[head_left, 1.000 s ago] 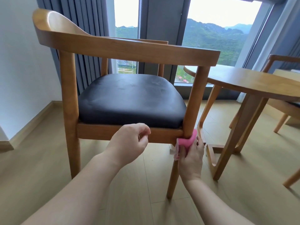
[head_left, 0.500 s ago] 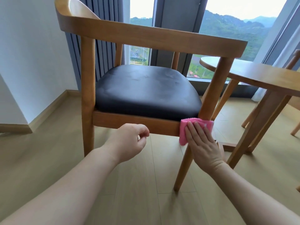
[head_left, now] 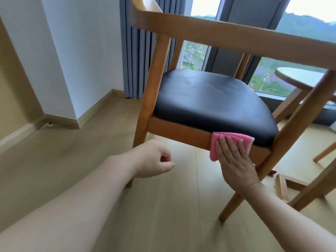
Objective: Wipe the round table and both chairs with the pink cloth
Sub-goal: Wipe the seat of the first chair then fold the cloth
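Observation:
A wooden chair (head_left: 181, 132) with a black padded seat (head_left: 209, 100) fills the middle of the view. My right hand (head_left: 234, 160) lies flat on the folded pink cloth (head_left: 229, 138), pressing it against the seat rail near the right leg. My left hand (head_left: 154, 159) hovers loosely curled in front of the rail, holding nothing and touching nothing. The round table (head_left: 298, 77) shows only its near edge at the right, behind the chair's right post.
A white wall (head_left: 76, 51) and wooden skirting run along the left. Grey curtains (head_left: 134, 57) and a large window stand behind the chair. The table's legs and base (head_left: 294, 180) sit low at the right. Light wood floor (head_left: 91, 151) lies to the left.
My right hand has slid the pink cloth leftward from the chair's right leg onto the seat rail. The view has shifted left and closer. My left hand has stayed curled.

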### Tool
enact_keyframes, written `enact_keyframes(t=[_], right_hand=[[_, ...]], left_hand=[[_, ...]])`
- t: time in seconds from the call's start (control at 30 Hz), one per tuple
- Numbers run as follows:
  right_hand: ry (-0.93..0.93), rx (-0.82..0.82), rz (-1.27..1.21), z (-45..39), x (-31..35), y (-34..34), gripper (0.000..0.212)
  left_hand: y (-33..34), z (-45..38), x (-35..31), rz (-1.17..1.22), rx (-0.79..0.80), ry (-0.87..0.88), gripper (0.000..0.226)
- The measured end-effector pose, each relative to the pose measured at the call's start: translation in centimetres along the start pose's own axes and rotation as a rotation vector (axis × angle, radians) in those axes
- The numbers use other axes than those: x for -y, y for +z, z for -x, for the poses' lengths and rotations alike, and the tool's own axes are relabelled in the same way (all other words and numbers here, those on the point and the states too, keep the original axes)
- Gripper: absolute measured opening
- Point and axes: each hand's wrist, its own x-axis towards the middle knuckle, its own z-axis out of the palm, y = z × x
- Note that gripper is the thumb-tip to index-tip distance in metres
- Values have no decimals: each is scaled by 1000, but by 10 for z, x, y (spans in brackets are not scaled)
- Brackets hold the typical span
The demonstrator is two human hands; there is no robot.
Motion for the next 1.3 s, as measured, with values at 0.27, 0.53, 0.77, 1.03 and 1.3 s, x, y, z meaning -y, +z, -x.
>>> enact_keyframes(t=[0.27, 0.53, 0.77, 1.03, 1.3], right_hand=[[-112, -51, -52, -84, 66, 4, 70], [-146, -65, -72, -136, 117, 9, 75], [-242, 0, -51, -135, 107, 4, 66], [-339, 60, -5, -91, 54, -17, 61], [-330, 108, 101, 2, -35, -36, 59]], left_hand=[[-28, 18, 35, 26, -8, -89, 37], [-41, 26, 49, 105, -33, -78, 33], [-40, 21, 50, 80, -49, -53, 32], [-19, 1, 17, 83, -33, 18, 31], [13, -23, -28, 65, 69, 93, 30]])
